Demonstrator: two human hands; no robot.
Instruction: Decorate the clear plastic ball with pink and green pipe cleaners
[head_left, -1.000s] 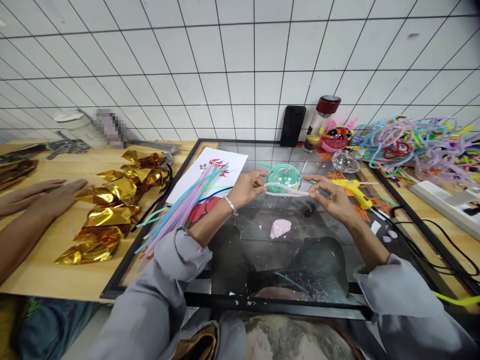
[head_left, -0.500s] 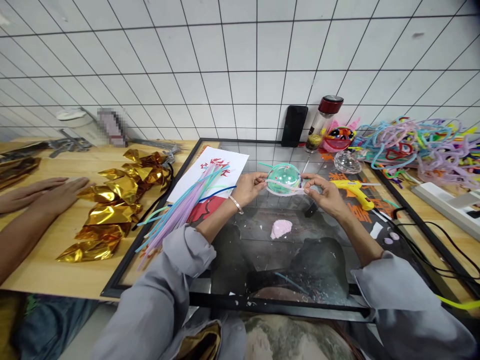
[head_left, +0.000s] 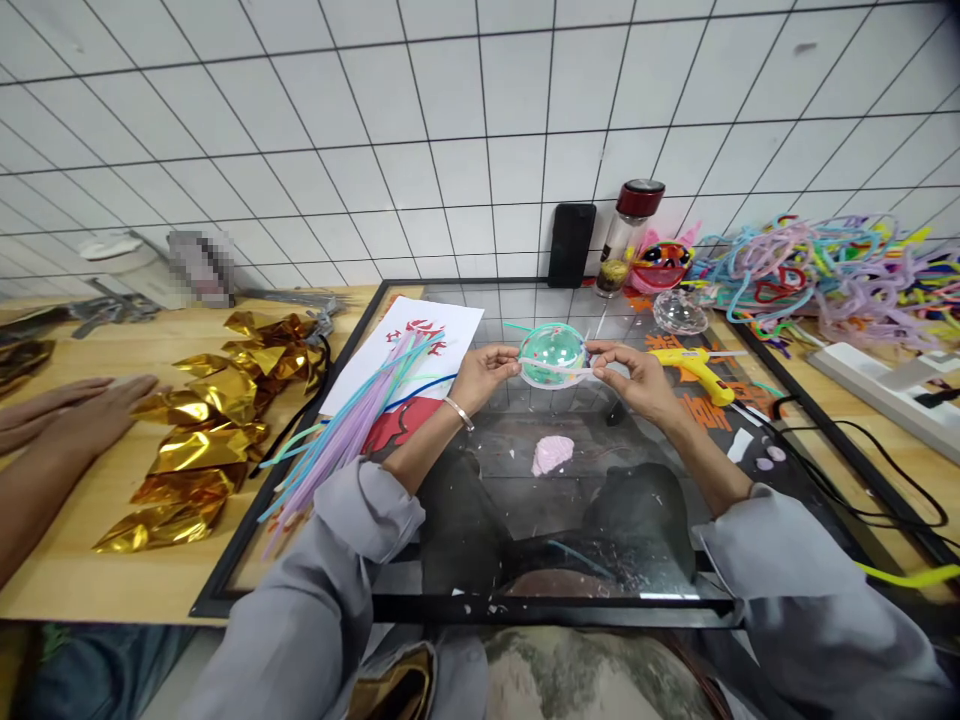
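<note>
A clear ball with a teal tint (head_left: 553, 350) is held up between both my hands over a glass sheet in a black frame (head_left: 300, 452). A pale pink strip (head_left: 559, 371) runs round the ball's lower half. My left hand (head_left: 486, 375) pinches the strip at the ball's left side, and a bangle shows on that wrist. My right hand (head_left: 634, 378) pinches the strip's other end at the ball's right side. A pink lump (head_left: 552, 453) lies on the glass below the ball.
Pastel pipe cleaners (head_left: 352, 425) lie over printed paper (head_left: 409, 345). Gold foil pieces (head_left: 210, 425) sit on the wooden table, beside another person's hands (head_left: 64, 415). A yellow glue gun (head_left: 694, 365), clear half-shell (head_left: 679, 312), bottle (head_left: 626, 235), phone (head_left: 570, 245) and tangled cords (head_left: 825, 270) stand right.
My right hand has drawn in towards the ball, closing the strip round it. The view has shifted slightly, and the other person's hands stay flat on the table.
</note>
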